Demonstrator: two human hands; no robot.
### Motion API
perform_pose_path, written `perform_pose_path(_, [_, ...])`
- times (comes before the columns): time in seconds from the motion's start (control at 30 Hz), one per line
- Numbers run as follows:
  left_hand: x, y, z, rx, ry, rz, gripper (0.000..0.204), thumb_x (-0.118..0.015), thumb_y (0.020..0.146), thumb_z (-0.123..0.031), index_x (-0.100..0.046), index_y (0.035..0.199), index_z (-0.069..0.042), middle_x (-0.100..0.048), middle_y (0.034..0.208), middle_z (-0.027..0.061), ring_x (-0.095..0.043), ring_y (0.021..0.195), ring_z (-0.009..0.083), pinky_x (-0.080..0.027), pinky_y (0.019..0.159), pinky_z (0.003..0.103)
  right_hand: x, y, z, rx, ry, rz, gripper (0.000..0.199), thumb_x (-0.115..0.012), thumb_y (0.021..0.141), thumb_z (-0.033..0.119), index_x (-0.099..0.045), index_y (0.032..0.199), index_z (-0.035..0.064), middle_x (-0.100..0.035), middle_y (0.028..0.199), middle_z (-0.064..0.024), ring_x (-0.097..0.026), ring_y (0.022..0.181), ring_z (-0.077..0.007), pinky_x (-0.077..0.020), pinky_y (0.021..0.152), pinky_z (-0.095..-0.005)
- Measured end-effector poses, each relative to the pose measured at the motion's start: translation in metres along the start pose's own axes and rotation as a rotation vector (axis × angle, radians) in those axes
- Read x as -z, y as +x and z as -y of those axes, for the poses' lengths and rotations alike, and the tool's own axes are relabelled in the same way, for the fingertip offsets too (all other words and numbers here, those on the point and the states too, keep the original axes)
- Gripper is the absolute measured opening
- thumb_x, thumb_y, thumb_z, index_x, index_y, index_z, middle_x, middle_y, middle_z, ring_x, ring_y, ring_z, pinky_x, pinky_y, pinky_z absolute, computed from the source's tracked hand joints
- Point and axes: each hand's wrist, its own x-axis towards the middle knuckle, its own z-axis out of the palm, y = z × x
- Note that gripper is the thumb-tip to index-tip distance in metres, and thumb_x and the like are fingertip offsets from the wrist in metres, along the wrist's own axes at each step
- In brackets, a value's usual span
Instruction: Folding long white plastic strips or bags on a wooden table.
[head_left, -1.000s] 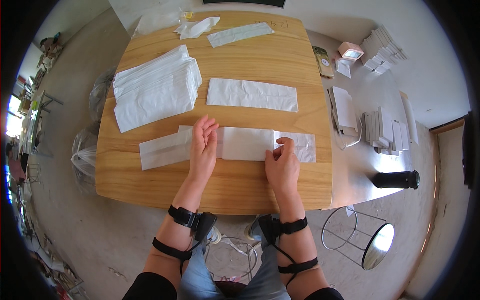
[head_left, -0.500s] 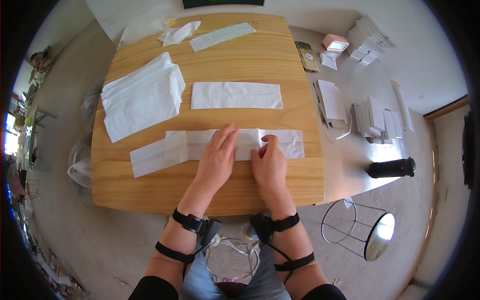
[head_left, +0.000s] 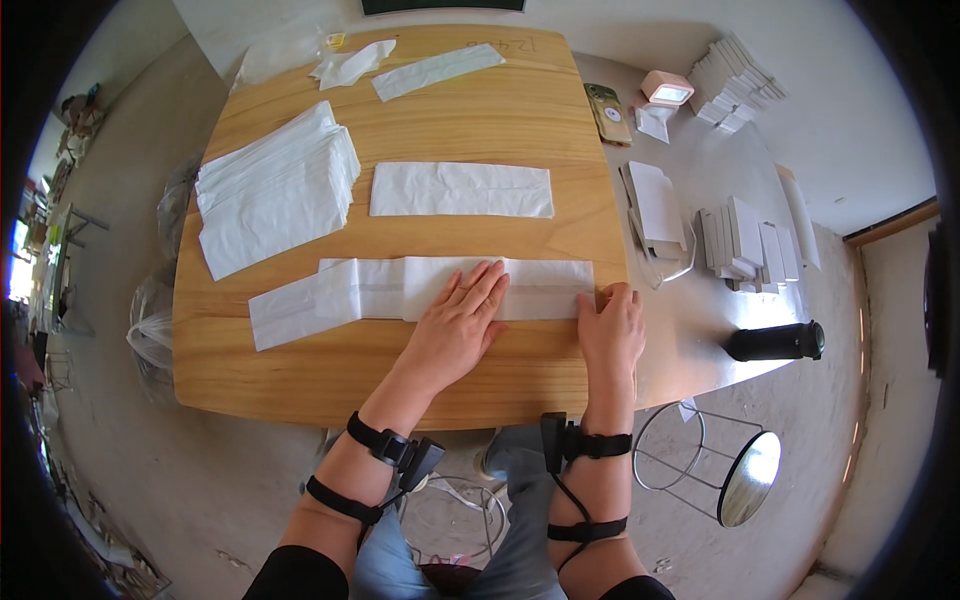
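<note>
paper strip [head_left: 540,290] partly under left hand [head_left: 458,328]

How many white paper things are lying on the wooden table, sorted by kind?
Long strip under the left hand and right hand: 1
Single flat bags: 2
Stack of bags: 1
Crumpled piece: 1
Total: 5

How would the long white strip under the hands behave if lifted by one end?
The strip looks thin and flat, so it would probably droop. It likely weighs little. The left hand presses it flat, hinting it slides or curls easily on the wood table.
</note>
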Motion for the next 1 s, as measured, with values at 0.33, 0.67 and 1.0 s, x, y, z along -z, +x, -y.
perform_pose_path(0.33, [-0.006,0.001,-0.001,0.0,0.085,0.031,0.058,-0.063,0.091,-0.029,-0.045,0.143,-0.01,-0.038,0.153,0.0074,-0.032,0.143,0.0257,-0.024,0.118,0.046,-0.004,0.003,-0.004,0.113,0.109,0.051,0.02,-0.072,0.082,0.016,-0.058,0.092,0.0047,-0.064,0.089,-0.0138,-0.062,0.082,-0.0341,-0.0496,0.072,-0.0416])
perform_pose_path(0.67, [-0.001,0.003,-0.004,0.018,0.109,0.12,0.054,-0.06,0.093,-0.03,-0.046,0.144,-0.019,-0.037,0.154,0.0041,-0.027,0.145,0.0315,-0.018,0.119,0.051,-0.006,-0.011,0.025,0.124,0.926,-0.132,0.028,-0.067,0.085,-0.001,-0.052,0.108,0.0022,-0.06,0.086,-0.0064,-0.057,0.075,-0.0141,-0.0482,0.069,-0.0279])
perform_pose_path(1.0, [0.025,-0.001,0.031,0.58,-1.205,-0.291,0.041,-0.046,0.104,-0.036,-0.054,0.127,-0.003,-0.061,0.123,0.0169,-0.064,0.109,0.0283,-0.05,0.096,0.04,-0.026,-0.061,0.092,0.528,0.872,-0.045,0.023,-0.067,0.082,-0.005,-0.059,0.102,0.0008,-0.061,0.085,-0.0146,-0.062,0.071,-0.0296,-0.0499,0.062,-0.0386])
